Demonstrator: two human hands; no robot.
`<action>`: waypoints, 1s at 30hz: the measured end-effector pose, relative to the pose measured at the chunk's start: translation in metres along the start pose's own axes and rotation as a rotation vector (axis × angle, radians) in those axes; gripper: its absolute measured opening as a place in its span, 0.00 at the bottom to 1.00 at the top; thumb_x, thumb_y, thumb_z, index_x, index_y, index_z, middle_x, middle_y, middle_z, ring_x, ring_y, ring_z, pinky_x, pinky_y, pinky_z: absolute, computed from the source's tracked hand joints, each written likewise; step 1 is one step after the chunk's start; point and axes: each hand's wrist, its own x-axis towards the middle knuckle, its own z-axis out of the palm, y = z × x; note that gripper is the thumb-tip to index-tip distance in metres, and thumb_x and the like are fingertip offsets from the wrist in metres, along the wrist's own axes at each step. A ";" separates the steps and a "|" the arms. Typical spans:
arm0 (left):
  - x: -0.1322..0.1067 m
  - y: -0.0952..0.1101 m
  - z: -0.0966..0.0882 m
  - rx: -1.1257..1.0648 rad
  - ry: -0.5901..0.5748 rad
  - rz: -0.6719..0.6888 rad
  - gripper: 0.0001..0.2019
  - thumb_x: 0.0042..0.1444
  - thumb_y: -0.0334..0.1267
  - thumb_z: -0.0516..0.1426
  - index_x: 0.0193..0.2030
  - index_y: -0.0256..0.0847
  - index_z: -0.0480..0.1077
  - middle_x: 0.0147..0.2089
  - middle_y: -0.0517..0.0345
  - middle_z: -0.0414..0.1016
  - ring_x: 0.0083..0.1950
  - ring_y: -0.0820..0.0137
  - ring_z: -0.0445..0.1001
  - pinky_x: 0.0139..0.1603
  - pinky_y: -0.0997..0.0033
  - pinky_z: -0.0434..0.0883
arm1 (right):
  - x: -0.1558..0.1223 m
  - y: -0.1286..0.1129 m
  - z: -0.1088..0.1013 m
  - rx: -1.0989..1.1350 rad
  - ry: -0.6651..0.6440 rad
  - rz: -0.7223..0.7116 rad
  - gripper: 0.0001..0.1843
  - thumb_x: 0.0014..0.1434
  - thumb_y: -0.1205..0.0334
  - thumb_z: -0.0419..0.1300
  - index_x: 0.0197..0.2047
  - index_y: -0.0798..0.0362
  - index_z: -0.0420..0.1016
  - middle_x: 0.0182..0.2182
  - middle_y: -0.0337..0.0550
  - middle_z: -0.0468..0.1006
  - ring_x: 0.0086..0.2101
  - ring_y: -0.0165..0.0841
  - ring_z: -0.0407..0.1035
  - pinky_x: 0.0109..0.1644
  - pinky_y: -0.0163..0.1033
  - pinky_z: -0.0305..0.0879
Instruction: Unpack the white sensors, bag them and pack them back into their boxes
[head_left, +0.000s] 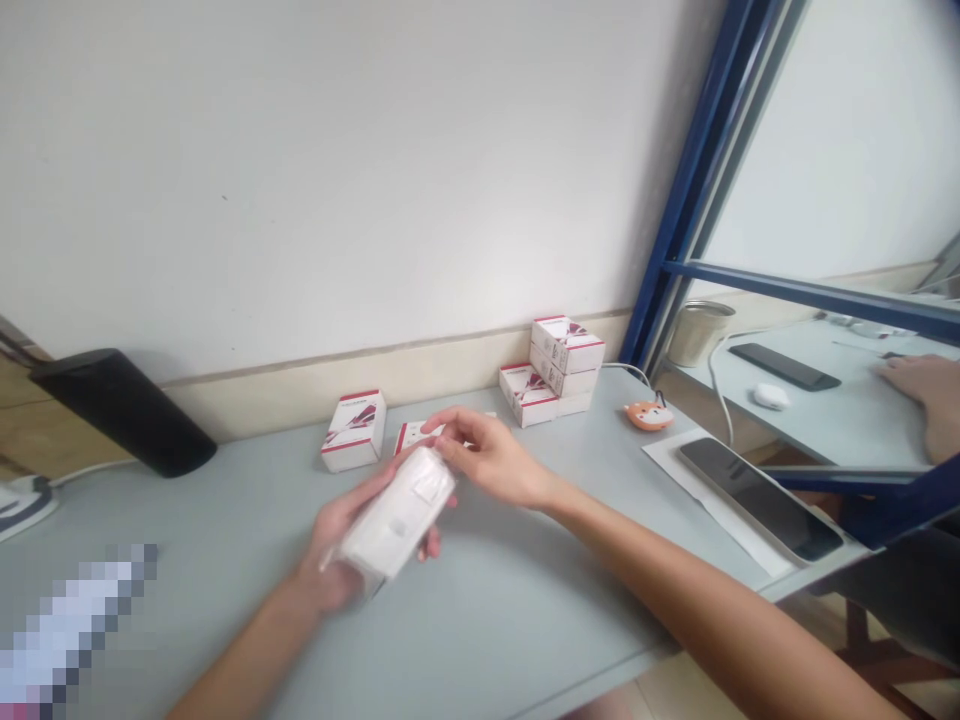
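My left hand (pixel 341 555) is wrapped round a white oblong box (pixel 397 520), held tilted above the grey table (pixel 487 620). My right hand (pixel 487 455) touches the box's upper end, with thumb and fingers pinching at its flap. Just behind my hands a small white and red box (pixel 411 435) lies flat on the table, partly hidden by my fingers.
More white and red boxes: one (pixel 355 428) at the back left, a stack (pixel 559 368) near the wall. A black cylinder (pixel 124 410) lies at far left. An orange fox figure (pixel 649 413) and a phone (pixel 757 495) on paper sit right. Another person's hand (pixel 930 395) rests on the neighbouring desk.
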 end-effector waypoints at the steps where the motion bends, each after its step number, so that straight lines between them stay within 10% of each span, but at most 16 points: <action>1: 0.001 0.000 -0.002 -0.024 -0.045 0.002 0.26 0.66 0.52 0.56 0.64 0.38 0.72 0.47 0.36 0.83 0.31 0.55 0.82 0.34 0.60 0.75 | 0.000 0.000 0.000 -0.005 0.007 0.004 0.13 0.69 0.55 0.59 0.52 0.51 0.75 0.29 0.34 0.72 0.31 0.29 0.68 0.40 0.36 0.67; 5: 0.004 0.000 -0.012 -0.192 -0.234 0.164 0.28 0.64 0.52 0.58 0.65 0.39 0.71 0.56 0.35 0.81 0.43 0.48 0.84 0.38 0.58 0.77 | 0.003 0.003 0.001 0.060 0.106 0.072 0.13 0.65 0.55 0.62 0.51 0.50 0.74 0.31 0.33 0.71 0.30 0.28 0.67 0.36 0.35 0.67; 13: 0.000 0.007 -0.008 -0.414 -0.229 0.250 0.31 0.62 0.40 0.58 0.73 0.49 0.63 0.67 0.42 0.74 0.63 0.41 0.77 0.45 0.59 0.79 | 0.003 0.003 0.011 0.285 0.319 0.158 0.19 0.58 0.57 0.66 0.51 0.47 0.69 0.31 0.28 0.72 0.25 0.27 0.75 0.33 0.36 0.74; 22: 0.008 -0.001 -0.015 -0.214 -0.084 0.187 0.10 0.65 0.40 0.60 0.45 0.36 0.79 0.50 0.37 0.83 0.43 0.58 0.82 0.45 0.60 0.79 | 0.001 0.009 0.020 0.253 0.389 0.119 0.17 0.60 0.57 0.64 0.51 0.49 0.68 0.29 0.30 0.72 0.28 0.29 0.74 0.34 0.35 0.72; 30: 0.014 -0.006 -0.004 -0.066 0.009 0.251 0.27 0.59 0.61 0.63 0.54 0.41 0.75 0.39 0.50 0.80 0.32 0.66 0.77 0.31 0.69 0.76 | -0.015 0.010 0.028 -0.415 0.437 -0.188 0.14 0.71 0.60 0.53 0.58 0.46 0.69 0.38 0.39 0.77 0.34 0.32 0.72 0.39 0.38 0.68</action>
